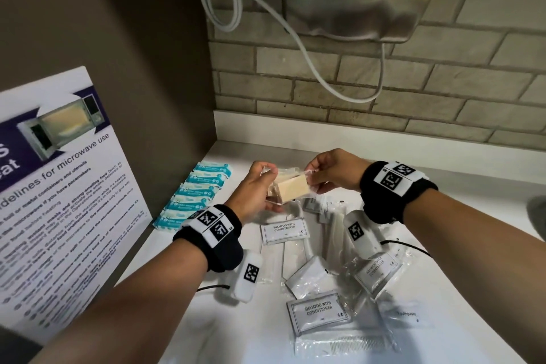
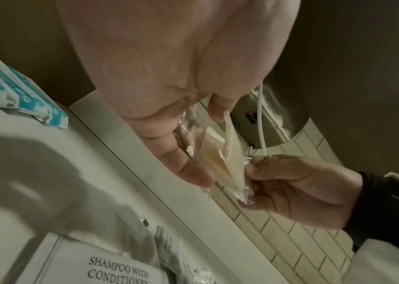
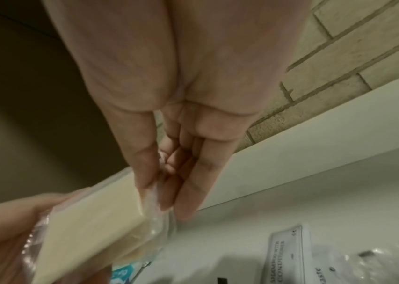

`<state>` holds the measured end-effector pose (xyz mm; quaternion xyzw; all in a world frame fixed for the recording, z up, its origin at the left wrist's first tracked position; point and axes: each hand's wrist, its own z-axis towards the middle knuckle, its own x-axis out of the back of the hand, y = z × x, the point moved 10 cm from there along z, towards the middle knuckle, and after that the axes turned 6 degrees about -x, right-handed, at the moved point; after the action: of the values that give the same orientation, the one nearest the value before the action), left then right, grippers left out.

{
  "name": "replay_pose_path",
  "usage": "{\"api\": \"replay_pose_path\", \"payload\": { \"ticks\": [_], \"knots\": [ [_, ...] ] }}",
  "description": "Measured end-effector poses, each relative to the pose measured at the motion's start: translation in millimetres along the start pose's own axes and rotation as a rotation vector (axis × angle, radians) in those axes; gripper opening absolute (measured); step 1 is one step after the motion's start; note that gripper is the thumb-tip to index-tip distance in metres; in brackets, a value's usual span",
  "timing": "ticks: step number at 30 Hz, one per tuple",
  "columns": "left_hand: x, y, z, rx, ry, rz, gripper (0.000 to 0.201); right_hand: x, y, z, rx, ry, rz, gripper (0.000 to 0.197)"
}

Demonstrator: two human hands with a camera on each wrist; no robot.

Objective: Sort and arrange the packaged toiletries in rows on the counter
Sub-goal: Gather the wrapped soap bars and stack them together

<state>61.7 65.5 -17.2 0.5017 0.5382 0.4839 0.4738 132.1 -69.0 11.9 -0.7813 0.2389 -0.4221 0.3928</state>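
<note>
Soap bar (image 1: 293, 190), cream, sealed in a clear plastic wrapper, held above the white table (image 1: 461, 216): left hand (image 1: 256, 190) grips one end of the wrapper, right hand (image 1: 334, 172) pinches the other. Shampoo with conditioner sachets (image 1: 284, 229), white and flat, lie scattered on the table below among clear packets, one marked toothpaste (image 1: 407, 314). Teal-and-white packets (image 1: 198, 195) sit in an overlapping row at the table's left edge.

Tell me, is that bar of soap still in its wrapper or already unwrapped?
Still wrapped. Clear plastic surrounds the soap bar, and both the left hand and right hand pinch the wrapper's ends.
</note>
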Motion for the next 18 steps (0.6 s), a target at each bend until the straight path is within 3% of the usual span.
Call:
{"api": "replay_pose_path", "payload": {
  "ticks": [7,11,18],
  "knots": [
    [3,0,-8,0.003,-0.034,0.025,0.046,-16,-4,2,-0.003,-0.024,0.006,0.014],
    [5,0,-5,-0.052,-0.060,0.029,0.068,-22,-14,-1,0.038,-0.057,0.028,0.013],
    [13,0,4,-0.127,-0.047,0.029,0.073,-27,-20,-9,0.081,-0.137,0.032,0.016]
  ]
}}
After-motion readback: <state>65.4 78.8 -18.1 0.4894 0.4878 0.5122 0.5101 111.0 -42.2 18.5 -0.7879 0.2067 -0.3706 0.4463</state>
